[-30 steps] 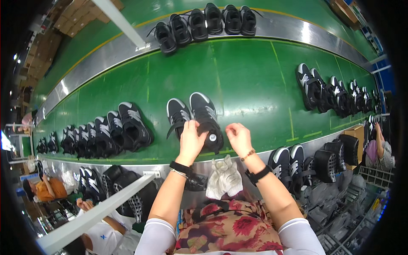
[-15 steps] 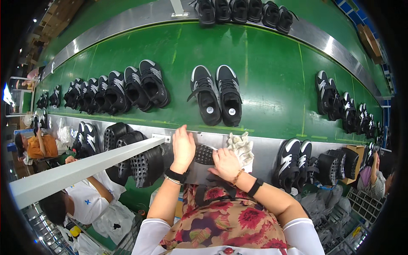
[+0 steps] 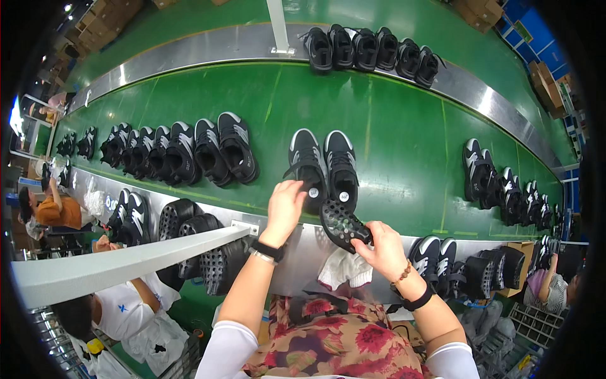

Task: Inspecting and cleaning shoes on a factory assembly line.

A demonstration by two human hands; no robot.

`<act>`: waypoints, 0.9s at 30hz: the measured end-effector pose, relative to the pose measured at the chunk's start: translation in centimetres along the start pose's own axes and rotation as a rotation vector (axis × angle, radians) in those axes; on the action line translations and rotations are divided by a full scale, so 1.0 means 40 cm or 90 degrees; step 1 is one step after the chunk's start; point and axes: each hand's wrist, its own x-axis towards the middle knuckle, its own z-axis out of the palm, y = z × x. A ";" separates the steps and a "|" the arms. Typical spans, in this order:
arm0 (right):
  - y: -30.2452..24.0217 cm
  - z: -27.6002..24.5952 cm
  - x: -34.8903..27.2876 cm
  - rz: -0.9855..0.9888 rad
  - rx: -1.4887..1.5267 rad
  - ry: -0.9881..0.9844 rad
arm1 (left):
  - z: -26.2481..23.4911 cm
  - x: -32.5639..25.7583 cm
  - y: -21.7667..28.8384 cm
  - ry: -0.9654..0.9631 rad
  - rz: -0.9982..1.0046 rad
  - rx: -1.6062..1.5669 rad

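My right hand (image 3: 385,251) grips one end of a black insole (image 3: 341,222) dotted with round dimples. The insole's far end overlaps the heel of the right shoe (image 3: 341,161) of a black and silver pair on the green belt. My left hand (image 3: 286,205) has its fingers stretched out beside the heel of the left shoe (image 3: 308,158); whether it touches the shoe I cannot tell. Both shoes point away from me, and a round white sticker shows inside each. A white knitted glove (image 3: 344,268) lies on the metal ledge beneath the insole.
Rows of matching shoes stand at left (image 3: 183,155) and right (image 3: 480,174). More line the far metal rail (image 3: 221,49). Stacks of dimpled insoles (image 3: 214,268) sit left on the ledge. A white post (image 3: 132,252) crosses the left; a co-worker (image 3: 126,309) is beyond.
My right hand has picked the insole up off the ledge and brought it to the right shoe's heel. My left hand has moved toward the left shoe. The whole view has shifted.
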 end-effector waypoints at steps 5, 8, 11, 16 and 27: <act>-0.009 0.014 0.074 0.048 -0.002 -0.026 | 0.069 0.093 0.019 -0.056 0.113 0.293; 0.013 0.013 0.127 0.089 -0.009 -0.052 | 0.065 0.124 0.007 -0.072 0.146 0.287; 0.071 -0.013 0.163 0.121 -0.021 -0.025 | 0.060 0.128 0.013 -0.088 0.154 0.278; 0.002 -0.040 0.173 0.033 -0.009 -0.019 | 0.039 0.110 0.016 -0.090 0.091 0.222; 0.004 0.291 0.303 -0.109 -0.260 0.069 | 0.021 0.115 0.013 -0.102 0.047 0.080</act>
